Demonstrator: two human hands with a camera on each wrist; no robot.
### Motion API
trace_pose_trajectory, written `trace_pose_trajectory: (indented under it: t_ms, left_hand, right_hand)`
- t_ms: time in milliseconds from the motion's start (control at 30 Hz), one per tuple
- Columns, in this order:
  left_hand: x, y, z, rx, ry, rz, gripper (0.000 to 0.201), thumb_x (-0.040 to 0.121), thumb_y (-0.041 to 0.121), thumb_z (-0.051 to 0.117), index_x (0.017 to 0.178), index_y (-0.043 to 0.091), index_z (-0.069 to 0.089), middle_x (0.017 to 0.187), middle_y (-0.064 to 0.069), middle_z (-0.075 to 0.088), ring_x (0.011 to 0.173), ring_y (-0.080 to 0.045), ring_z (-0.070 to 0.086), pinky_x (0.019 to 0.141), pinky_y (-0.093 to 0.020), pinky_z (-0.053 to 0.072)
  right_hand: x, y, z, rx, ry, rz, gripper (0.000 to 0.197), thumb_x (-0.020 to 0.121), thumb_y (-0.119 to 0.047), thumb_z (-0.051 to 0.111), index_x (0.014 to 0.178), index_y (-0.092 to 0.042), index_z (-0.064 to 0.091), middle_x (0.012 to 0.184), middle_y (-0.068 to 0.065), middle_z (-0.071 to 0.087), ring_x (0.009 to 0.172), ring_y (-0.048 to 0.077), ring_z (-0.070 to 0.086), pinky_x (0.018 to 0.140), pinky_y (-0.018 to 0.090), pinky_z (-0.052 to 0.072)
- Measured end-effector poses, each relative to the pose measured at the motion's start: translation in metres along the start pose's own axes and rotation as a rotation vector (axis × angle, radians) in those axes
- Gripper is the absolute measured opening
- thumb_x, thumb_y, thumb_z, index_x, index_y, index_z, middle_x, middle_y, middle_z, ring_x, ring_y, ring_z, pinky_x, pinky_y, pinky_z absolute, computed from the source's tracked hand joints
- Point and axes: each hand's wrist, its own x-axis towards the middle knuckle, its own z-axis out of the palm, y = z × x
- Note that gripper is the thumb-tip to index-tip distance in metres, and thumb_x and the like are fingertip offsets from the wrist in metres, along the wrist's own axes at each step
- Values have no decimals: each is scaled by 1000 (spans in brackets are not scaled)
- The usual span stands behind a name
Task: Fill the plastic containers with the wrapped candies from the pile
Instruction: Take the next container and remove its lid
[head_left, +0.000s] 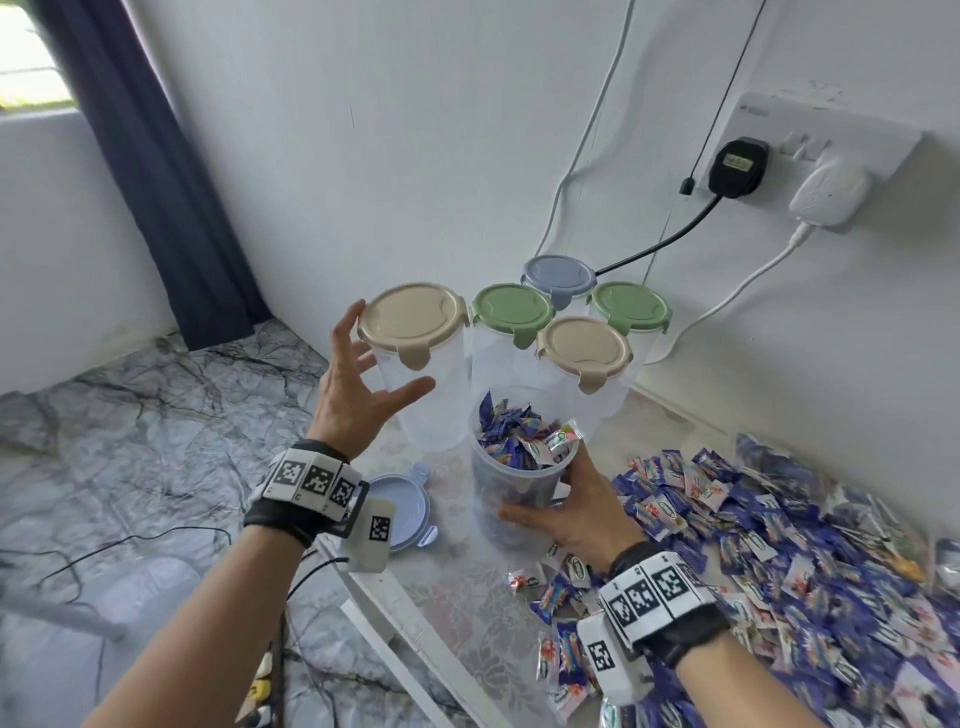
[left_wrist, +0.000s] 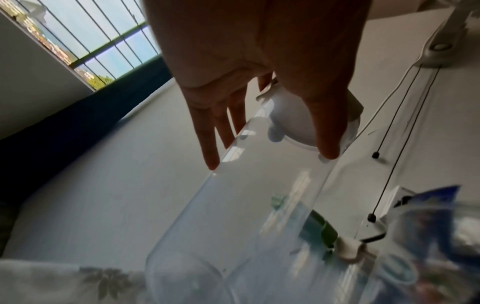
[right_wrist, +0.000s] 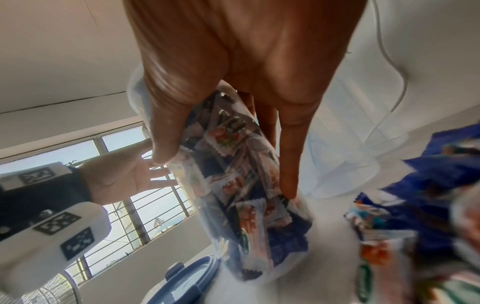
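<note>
White walls, a dark curtain (head_left: 156, 171) at the window corner, and a pale patterned table (head_left: 467, 613).

Right hand (head_left: 569, 512): fingers curled round the lower wall of the open container (head_left: 522, 467), which stands on the table heaped with wrapped candies. Right wrist view shows thumb and forefinger (right_wrist: 288, 164) pressed flat on the clear wall, wrappers visible through it; head view hides this contact.

Left hand (head_left: 358, 389): fingers spread wide, holding nothing, cupped beside the beige-lidded container (head_left: 415, 374). Left wrist view puts the fingertips (left_wrist: 211, 162) at its clear wall and the thumb across its lid edge; whether they touch, cannot tell. That container looks empty.

Just beyond the left fingers: four more lidded containers (head_left: 566, 332), two green, one beige, one blue. Near the left wrist, a loose blue lid (head_left: 400, 512) lies on the table; the right wrist view shows its clasp.

Out past the right wrist: the candy pile (head_left: 779, 561), blue and white wrappers, spread across the table. Above it, a wall socket (head_left: 810, 150) with plugs and cables.
</note>
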Motion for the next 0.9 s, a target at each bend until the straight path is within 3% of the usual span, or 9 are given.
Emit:
trace_pose_trajectory:
  t_ms: [67, 200, 300, 400, 500, 633, 800, 900]
  left_hand:
    - [-1, -1, -15, -1, 10, 22, 109, 64, 38, 86, 151, 33, 20, 142, -15, 50, 120, -18, 55, 69, -3, 47]
    - [-10, -2, -43, -30, 36, 17, 110, 59, 44, 86, 149, 41, 21, 144, -12, 45, 126, -23, 53, 78, -32, 59]
    - [-19, -7, -60, -65, 81, 7, 109, 61, 44, 88, 148, 43, 22, 142, -11, 47, 126, -21, 53, 79, -33, 60]
    - [-27, -10, -74, -83, 116, -20, 110, 60, 48, 89, 147, 45, 22, 142, -11, 46, 127, -24, 53, 82, -37, 58]
    - [-35, -10, -84, -80, 147, -33, 108, 62, 36, 86, 148, 40, 22, 141, -9, 45, 127, -24, 51, 83, -37, 58]
    - [-43, -12, -91, -102, 167, -56, 108, 61, 32, 86, 148, 42, 22, 141, -7, 46, 127, -23, 52, 85, -42, 58]
    - [-47, -12, -92, -94, 139, -65, 110, 60, 47, 90, 147, 45, 22, 144, -8, 45, 127, -21, 52, 85, -47, 59]
    - [-51, -10, -87, -82, 108, -65, 111, 59, 49, 89, 147, 45, 22, 145, -11, 44, 129, -24, 51, 84, -50, 59]
  right_hand:
    - [8, -6, 7, 8, 16, -11, 86, 56, -39, 93, 124, -41, 40, 110, -33, 57, 101, -19, 52, 73, -1, 40]
    - [31, -18, 26, 31, 41, -29, 80, 61, -32, 92, 120, -37, 39, 109, -33, 53, 95, -19, 49, 72, -3, 38]
    - [51, -25, 42, 34, 51, -25, 75, 65, -29, 90, 118, -32, 37, 105, -28, 54, 92, -3, 54, 70, 1, 39]
    - [68, -32, 57, 36, 92, -29, 79, 65, -29, 90, 123, -24, 38, 113, -9, 58, 103, 14, 56, 83, 19, 43]
    - [81, -34, 69, 34, 115, -37, 83, 63, -30, 91, 126, -22, 37, 116, -5, 58, 107, 17, 57, 87, 22, 43]
    - [92, -31, 81, 39, 136, -33, 88, 60, -31, 92, 128, -24, 38, 120, -4, 60, 110, 17, 58, 91, 24, 45]
    - [102, -28, 79, 3, 138, 0, 94, 56, -41, 92, 131, -24, 37, 125, 0, 61, 114, 22, 58, 97, 36, 49]
    - [102, -30, 77, -35, 124, 13, 97, 59, -42, 91, 136, -22, 36, 129, 3, 59, 118, 23, 57, 99, 34, 48]
